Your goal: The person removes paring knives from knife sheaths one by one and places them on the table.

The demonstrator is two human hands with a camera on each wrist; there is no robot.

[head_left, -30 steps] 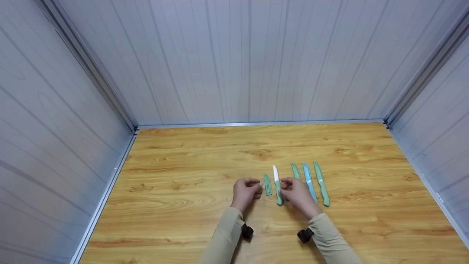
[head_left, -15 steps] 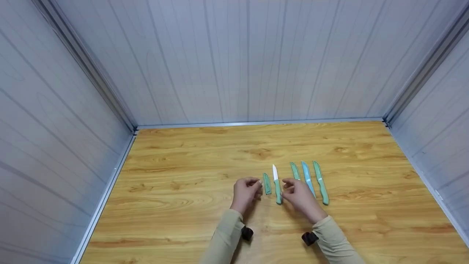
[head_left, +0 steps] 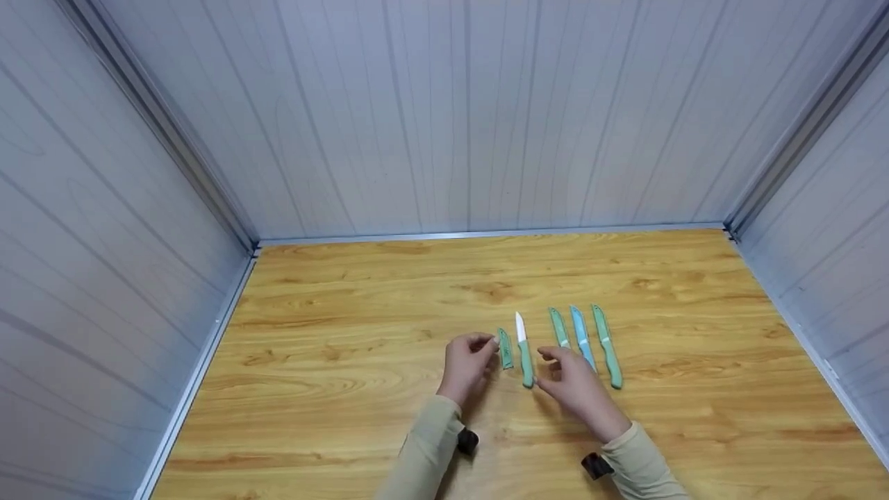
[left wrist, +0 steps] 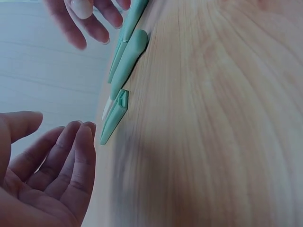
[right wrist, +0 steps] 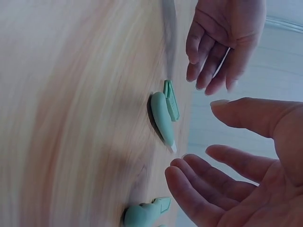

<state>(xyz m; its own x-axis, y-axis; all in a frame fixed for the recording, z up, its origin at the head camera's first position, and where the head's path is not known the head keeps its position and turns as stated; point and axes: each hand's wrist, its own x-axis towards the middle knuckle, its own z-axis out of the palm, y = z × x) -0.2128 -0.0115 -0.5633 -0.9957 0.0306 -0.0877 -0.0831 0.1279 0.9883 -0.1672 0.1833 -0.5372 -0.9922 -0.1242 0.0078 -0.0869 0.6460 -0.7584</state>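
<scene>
Plainly, our left hand (head_left: 467,364) and right hand (head_left: 575,382) curve loosely, gripping nothing. We judge we're separating or rejoining a bare knife (head_left: 526,364) and a green sheath (head_left: 505,349); the next move would call for a careful pinch. The sheath lies beside the left hand at three o'clock, the knife beside the right at ten, three sheathed knives (head_left: 580,324) beyond at one.

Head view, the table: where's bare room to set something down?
The table is bare from the left hand to the left wall, behind the loose sheath to the back wall, and from the rightmost knife to the right wall. It's crowded between the left hand and right hand, where that sheath and the unsheathed knife lie, and around the blue knife.
</scene>
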